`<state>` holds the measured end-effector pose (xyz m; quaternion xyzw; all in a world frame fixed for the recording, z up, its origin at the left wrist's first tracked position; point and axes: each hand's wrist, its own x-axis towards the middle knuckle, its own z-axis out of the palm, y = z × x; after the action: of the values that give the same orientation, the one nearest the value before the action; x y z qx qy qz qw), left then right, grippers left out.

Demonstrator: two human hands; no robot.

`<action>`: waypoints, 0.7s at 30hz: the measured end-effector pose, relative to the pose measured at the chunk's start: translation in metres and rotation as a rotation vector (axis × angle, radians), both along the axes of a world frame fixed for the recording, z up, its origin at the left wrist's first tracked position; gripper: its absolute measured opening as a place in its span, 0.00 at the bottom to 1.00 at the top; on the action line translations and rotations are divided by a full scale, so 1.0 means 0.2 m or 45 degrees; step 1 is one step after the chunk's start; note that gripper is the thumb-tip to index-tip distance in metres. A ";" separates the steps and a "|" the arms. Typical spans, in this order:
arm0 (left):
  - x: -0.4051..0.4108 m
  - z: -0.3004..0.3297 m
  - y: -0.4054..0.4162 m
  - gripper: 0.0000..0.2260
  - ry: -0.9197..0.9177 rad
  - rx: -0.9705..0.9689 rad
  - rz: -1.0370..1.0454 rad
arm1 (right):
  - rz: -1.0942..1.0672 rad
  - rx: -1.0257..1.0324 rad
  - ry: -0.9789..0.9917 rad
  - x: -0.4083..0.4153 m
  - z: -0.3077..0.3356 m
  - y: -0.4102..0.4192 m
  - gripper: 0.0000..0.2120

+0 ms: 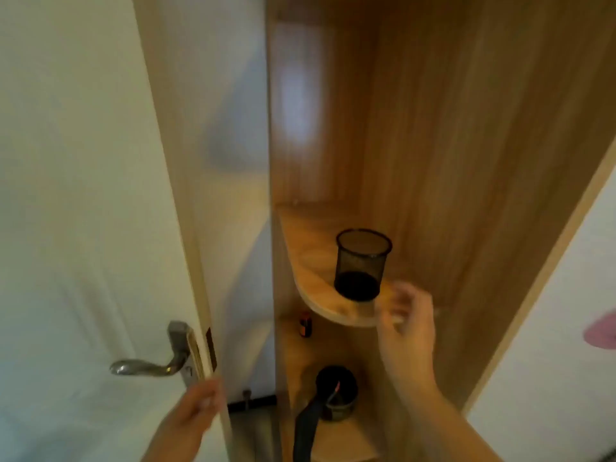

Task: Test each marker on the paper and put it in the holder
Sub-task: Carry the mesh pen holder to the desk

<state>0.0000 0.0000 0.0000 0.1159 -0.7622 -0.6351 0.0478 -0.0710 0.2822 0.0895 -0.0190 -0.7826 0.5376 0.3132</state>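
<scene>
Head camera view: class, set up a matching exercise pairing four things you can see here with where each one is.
Things:
1. mesh holder
2. door handle
3. left hand
4. right hand

Places:
A. at the edge of the white door, below its handle
B. standing on the curved wooden shelf
C. raised in front of the shelf, just right of the holder
D. on the white door, to the left

Pairs: 1-B, 2-D, 3-A, 4-C
</scene>
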 end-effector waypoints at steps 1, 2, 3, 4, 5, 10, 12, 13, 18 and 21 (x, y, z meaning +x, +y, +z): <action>-0.08 0.05 0.02 0.09 0.079 0.032 0.005 | 0.009 -0.011 -0.011 -0.08 0.02 0.00 0.21; -0.14 0.13 0.05 0.10 0.104 0.050 0.010 | 0.015 -0.006 -0.062 -0.13 0.04 -0.01 0.27; -0.17 0.19 0.06 0.11 0.141 0.046 -0.030 | 0.028 -0.034 -0.154 -0.19 0.06 -0.01 0.33; -0.21 0.25 0.07 0.13 0.181 0.021 -0.059 | 0.031 -0.065 -0.248 -0.25 0.10 -0.01 0.39; -0.22 0.29 0.08 0.13 0.216 0.030 -0.097 | 0.049 -0.064 -0.306 -0.29 0.09 -0.01 0.44; -0.24 0.41 0.13 0.16 0.263 -0.003 -0.112 | 0.117 -0.040 -0.315 -0.40 0.07 -0.01 0.51; -0.24 0.42 0.14 0.17 0.254 -0.030 -0.124 | 0.133 -0.047 -0.309 -0.41 0.08 -0.02 0.50; -0.23 0.42 0.14 0.17 0.251 -0.041 -0.131 | 0.142 -0.049 -0.305 -0.42 0.08 -0.02 0.49; -0.22 0.42 0.15 0.17 0.259 -0.080 -0.161 | 0.098 0.006 -0.232 -0.43 0.06 -0.04 0.42; -0.21 0.40 0.16 0.17 0.272 -0.072 -0.180 | 0.097 -0.019 -0.209 -0.39 0.07 -0.06 0.41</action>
<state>-0.0413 0.0318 0.0807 -0.0079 -0.7767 -0.6238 0.0870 -0.1482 0.2701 0.1027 -0.0354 -0.8018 0.5517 0.2270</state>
